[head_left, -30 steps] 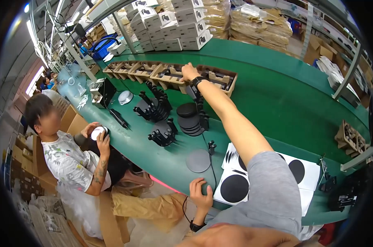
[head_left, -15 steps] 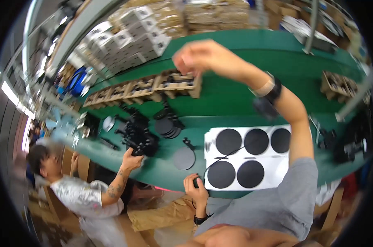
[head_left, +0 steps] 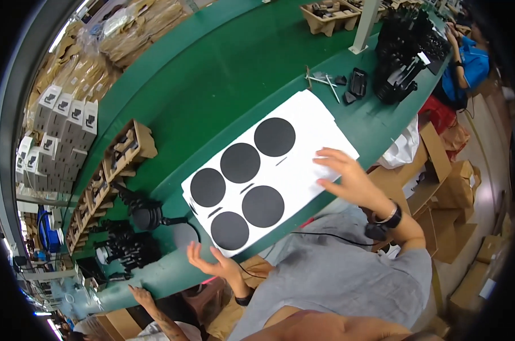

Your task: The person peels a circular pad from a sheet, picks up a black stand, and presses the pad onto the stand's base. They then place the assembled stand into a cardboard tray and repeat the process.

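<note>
Green covers the long work table, and on it lies our big white sheet with five black round discs. Our right hand rests flat on its right end, fingers spread. Our left hand hovers open, holding nothing, by the near left corner.

Bench: broad bare green strip behind the white sheet, open to passage from the trays on the left to the post on the right. Sheet itself lies flat, five black discs on it, nothing standing. Left approach obstructed by a black stand, piled black parts and a co-worker's hand. Right end blocked by loose tools and a black stack. Right hand covers the sheet's near corner; left hand hangs at the bench edge.
</note>
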